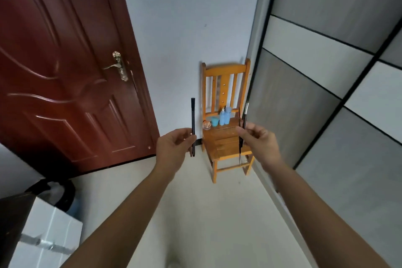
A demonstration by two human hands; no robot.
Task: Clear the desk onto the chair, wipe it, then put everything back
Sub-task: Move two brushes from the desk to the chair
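Arms point(121, 213): both bare, stretched forward.
Left hand point(175, 144): left of the chair point(225, 70), fingers pinch an upright pen point(193, 115).
Right hand point(260, 140): before the chair seat, fingers pinch an upright stick point(245, 113).

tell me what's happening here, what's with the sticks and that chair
A person faces a wooden chair with both arms out. The left hand pinches a black pen upright, and the right hand holds a slim dark brush, also upright. Blue bottles, a blue cup and a small jar already sit on the seat, so clearing looks partway done.
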